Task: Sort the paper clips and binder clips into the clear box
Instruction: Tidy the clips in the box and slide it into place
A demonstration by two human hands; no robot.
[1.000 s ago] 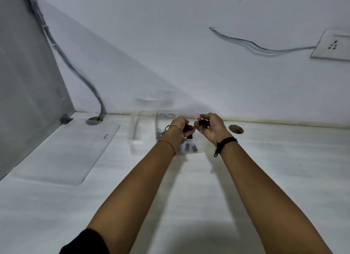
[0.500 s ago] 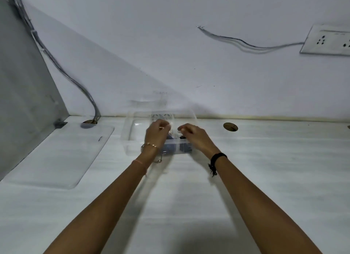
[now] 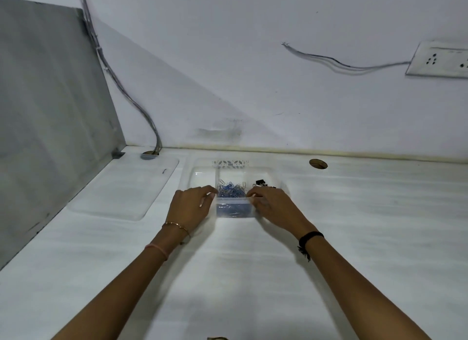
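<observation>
Resting on the white marbled counter [image 3: 354, 225], close to its back edge by the wall, is the clear plastic box with three compartments [image 3: 234, 171]. Its transparent walls are hard to trace against the white surface. A heap of blue and silver wire paper clips [image 3: 231, 189] fills the middle compartment, and a few black binder clips [image 3: 262, 183] lie in the right one, partly hidden behind the right hand [image 3: 274, 205]. The left compartment looks bare, though the left hand [image 3: 190, 208] covers its near part. Both hands sit palm down at the box's near rim, fingers loosely curled against the plastic; I cannot tell whether either is gripping the rim or holding a clip. A round cable hole [image 3: 318, 164] sits near the counter's back edge to the right of the box. A white wall socket [image 3: 440, 61] is cut off at the frame's right side.
</observation>
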